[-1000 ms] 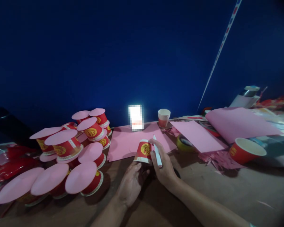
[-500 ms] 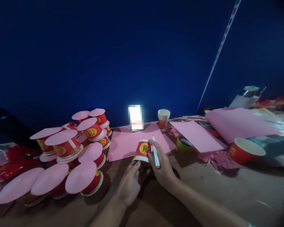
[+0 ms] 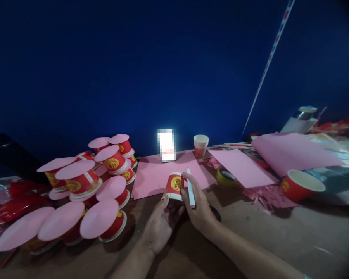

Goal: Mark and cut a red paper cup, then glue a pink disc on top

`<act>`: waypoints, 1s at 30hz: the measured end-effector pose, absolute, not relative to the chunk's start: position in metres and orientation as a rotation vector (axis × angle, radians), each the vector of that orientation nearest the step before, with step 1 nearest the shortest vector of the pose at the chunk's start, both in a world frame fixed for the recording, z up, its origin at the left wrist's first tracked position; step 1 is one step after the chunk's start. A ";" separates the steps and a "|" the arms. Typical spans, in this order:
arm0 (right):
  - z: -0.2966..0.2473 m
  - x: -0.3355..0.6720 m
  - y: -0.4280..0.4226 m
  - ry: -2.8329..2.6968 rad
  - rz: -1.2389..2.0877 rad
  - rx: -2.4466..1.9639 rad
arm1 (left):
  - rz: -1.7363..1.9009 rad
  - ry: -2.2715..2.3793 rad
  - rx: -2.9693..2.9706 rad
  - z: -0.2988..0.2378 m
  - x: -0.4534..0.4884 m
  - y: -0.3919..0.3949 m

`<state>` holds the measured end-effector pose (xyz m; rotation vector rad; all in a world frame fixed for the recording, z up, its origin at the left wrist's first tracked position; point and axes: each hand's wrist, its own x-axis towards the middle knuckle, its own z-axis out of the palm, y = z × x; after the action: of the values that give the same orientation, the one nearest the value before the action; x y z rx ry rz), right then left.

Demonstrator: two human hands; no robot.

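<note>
A red paper cup [image 3: 174, 185] with a gold emblem is held upside down, its pale rim facing me. My left hand [image 3: 161, 221] grips it by that rim, thumb at the lower left edge and fingers curled beneath. Against the cup's right side rests my right hand [image 3: 198, 201], fingers closed around a white marker pen [image 3: 190, 192] that points up and away. Just behind the cup lie pink paper sheets [image 3: 151, 174]. To the left, several similar upturned cups [image 3: 113, 162] wear pink cone-shaped paper tops [image 3: 99, 219], some of them stacked.
A bright blurred-out screen [image 3: 166, 143] stands at the back by a dark blue wall. Right of it is a stack of cups [image 3: 201, 145]. Further right are a tape roll [image 3: 225, 177], pink paper scraps [image 3: 269, 197], a tilted red cup [image 3: 302, 185] and a large pink sheet [image 3: 291, 153].
The cup has turned slightly in my hands, and its gold emblem sits a little further left. Both hands stay in nearly the same place.
</note>
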<state>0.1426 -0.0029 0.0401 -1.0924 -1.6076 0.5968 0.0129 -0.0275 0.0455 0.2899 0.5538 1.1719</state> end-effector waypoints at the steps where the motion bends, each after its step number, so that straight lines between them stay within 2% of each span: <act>1: 0.040 0.142 -0.003 -1.606 0.599 -1.093 | 1.182 0.558 0.293 0.045 0.013 -0.027; 30: 0.036 0.144 0.000 -1.649 0.541 -1.069 | 1.255 0.634 0.329 0.042 0.013 -0.023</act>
<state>0.1435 -0.0002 0.0359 -1.0687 -1.6485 0.5408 0.0131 -0.0230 0.0421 0.3288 0.6337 1.2548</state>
